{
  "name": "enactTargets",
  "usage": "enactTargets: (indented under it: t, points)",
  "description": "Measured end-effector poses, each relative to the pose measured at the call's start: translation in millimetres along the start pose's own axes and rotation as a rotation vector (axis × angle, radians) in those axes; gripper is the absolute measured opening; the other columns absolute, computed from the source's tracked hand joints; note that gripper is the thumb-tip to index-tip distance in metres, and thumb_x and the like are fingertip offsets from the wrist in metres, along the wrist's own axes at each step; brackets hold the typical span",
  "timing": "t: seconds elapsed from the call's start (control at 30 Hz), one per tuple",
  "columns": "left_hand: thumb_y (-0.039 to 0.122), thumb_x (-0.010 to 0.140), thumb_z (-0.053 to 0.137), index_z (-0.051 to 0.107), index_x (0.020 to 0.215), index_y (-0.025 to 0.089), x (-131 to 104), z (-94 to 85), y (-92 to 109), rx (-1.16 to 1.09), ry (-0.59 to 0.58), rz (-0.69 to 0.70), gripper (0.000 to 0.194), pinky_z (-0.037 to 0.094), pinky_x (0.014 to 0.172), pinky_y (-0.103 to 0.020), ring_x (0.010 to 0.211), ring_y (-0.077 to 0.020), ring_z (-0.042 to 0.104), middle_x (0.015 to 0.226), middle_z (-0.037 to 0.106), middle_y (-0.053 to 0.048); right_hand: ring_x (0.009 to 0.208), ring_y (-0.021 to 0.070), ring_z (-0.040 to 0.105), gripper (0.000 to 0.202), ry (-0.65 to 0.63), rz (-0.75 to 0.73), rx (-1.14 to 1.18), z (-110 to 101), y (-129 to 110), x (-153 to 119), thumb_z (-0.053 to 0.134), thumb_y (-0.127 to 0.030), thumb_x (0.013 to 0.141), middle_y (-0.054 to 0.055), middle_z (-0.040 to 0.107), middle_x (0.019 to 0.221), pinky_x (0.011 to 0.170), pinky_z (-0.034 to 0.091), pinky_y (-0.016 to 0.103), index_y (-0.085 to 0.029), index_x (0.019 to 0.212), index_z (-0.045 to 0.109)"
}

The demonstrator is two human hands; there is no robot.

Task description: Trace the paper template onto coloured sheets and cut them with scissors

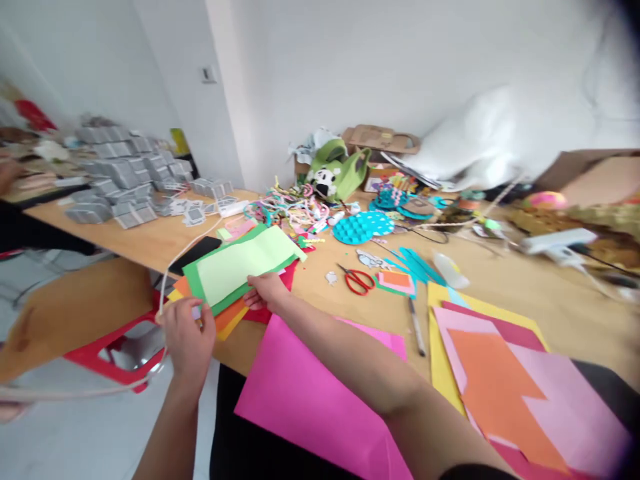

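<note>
My right hand [267, 291] reaches across to the near edge of a pale green paper sheet [245, 260], its fingers closed at the edge. That sheet lies over a darker green paper [193, 270], with orange, yellow and red sheets showing beneath. My left hand [187, 333] is curled at the stack's lower left corner; what its fingers pinch is hidden. A white cord [173, 267] runs close beside the left hand. Under my right forearm a large magenta sheet [300, 380] hangs over the table edge.
Red-handled scissors [359, 282] and a pen [416, 327] lie right of the hands. Further right are coloured sheets [493, 367]. Behind are blue dotted discs [353, 228], a green bag [345, 173] and tangled trinkets. Grey card stacks [120, 170] stand left, above a red stool [110, 363].
</note>
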State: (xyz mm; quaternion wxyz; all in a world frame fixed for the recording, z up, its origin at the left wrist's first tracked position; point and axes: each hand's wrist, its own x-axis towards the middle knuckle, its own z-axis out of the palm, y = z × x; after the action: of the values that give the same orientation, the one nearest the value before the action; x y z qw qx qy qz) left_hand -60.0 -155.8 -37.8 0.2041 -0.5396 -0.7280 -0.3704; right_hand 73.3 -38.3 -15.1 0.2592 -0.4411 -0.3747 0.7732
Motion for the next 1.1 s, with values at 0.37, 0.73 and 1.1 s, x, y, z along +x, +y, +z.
enactTargets:
  t: [0.37,0.73,1.1]
  points:
    - [0.035,0.092,0.047,0.055,0.125,0.02,-74.4,0.3,107.3,-0.342,-0.57,0.744,0.037,0.049,0.097,-0.04,0.121,-0.0257,0.052,0.13,0.057,-0.009,0.115,0.0305,0.052,0.034,0.35,-0.663,-1.518,-127.9,67.3,-197.5,0.055,-0.028,0.088,0.017,0.062,0.116,0.097,0.043,0.046,-0.01,0.116,0.059]
    - [0.044,0.091,0.046,0.051,0.133,0.019,-87.7,29.1,121.5,-0.211,-0.656,0.884,0.049,0.043,0.103,-0.049,0.129,-0.0298,0.044,0.14,0.048,-0.011,0.129,0.0348,0.042,0.044,0.375,-0.518,-1.707,-166.1,89.6,-211.4,0.055,-0.036,0.089,0.016,0.052,0.135,0.106,0.033,0.055,-0.013,0.126,0.056]
    - [0.038,0.091,0.049,0.05,0.132,0.017,-73.4,38.5,151.6,-0.126,-0.771,0.869,0.047,0.038,0.107,-0.049,0.133,-0.0301,0.039,0.142,0.046,-0.014,0.129,0.0352,0.042,0.045,0.374,-0.448,-1.733,-191.1,73.1,-206.7,0.058,-0.031,0.087,0.014,0.05,0.138,0.106,0.03,0.059,-0.017,0.13,0.055]
